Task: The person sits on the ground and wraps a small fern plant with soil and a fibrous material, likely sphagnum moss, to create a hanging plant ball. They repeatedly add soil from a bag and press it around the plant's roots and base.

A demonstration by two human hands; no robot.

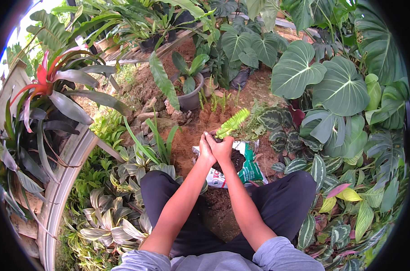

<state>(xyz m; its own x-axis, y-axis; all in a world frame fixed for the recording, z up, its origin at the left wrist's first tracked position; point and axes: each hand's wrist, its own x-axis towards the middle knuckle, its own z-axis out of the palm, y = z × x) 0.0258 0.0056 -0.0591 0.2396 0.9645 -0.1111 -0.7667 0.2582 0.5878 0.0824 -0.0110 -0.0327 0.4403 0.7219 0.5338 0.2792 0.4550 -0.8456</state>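
Observation:
Both my hands are cupped together in front of me, around the base of a small green fern with dark soil at its foot. My left hand presses in from the left, and my right hand closes on the same base from the right; how each finger lies is partly hidden. The fern's fronds lean up to the right. Below the hands lies an opened plastic bag, white and green and bearing writing, with dark potting soil in its opening. My forearms cover part of the bag.
Beyond the hands stand several small ferns in brown fibre and a grey pot with a broad-leaved plant. Rocks lie left of it. Striped-leaved plants crowd the right; a metal rail and a red bromeliad stand left.

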